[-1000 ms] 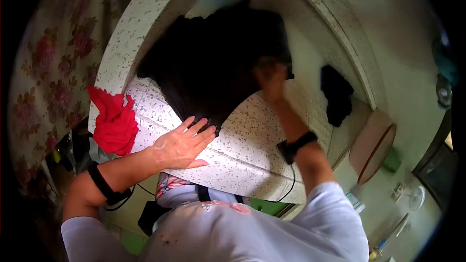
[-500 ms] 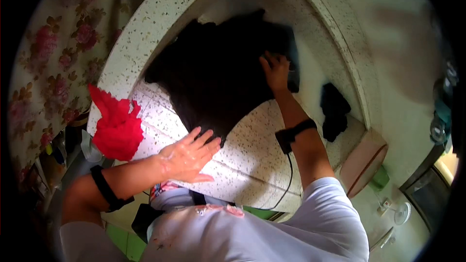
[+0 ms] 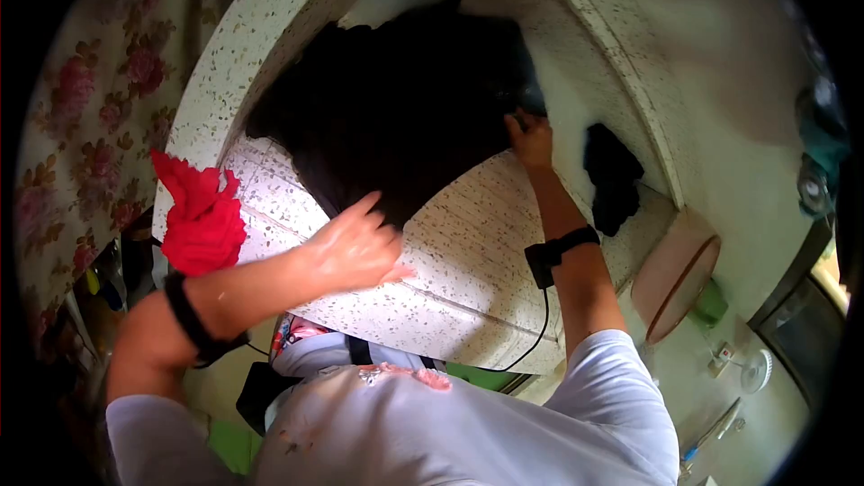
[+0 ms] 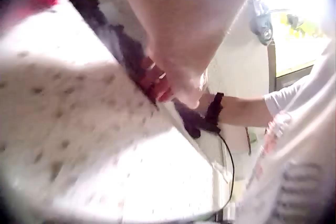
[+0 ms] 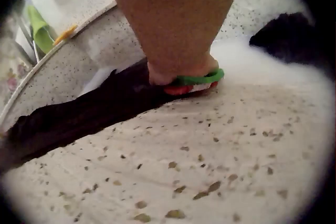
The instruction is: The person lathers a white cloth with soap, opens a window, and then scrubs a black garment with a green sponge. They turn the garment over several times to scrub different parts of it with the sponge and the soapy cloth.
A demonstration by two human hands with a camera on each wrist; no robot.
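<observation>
A wet black garment lies spread over the speckled stone washboard slab and into the basin in the head view. My left hand is at its near end, fingers curled onto the cloth; the left wrist view shows those fingers bent over its dark edge. At the garment's right edge, my right hand grips a scrub brush with a green body and red and white bristles. The brush is pressed down on the cloth, and the hand mostly hides it in the head view.
Red cloth hangs over the left rim of the basin. A smaller black cloth lies on the right side. Beyond the right corner stands a pink basin; a floral curtain hangs at left. A cable runs from the right wrist.
My left hand has gone from lying flat with fingers spread to curled fingers on the cloth. The right hand with the brush has moved over the garment to its right edge.
</observation>
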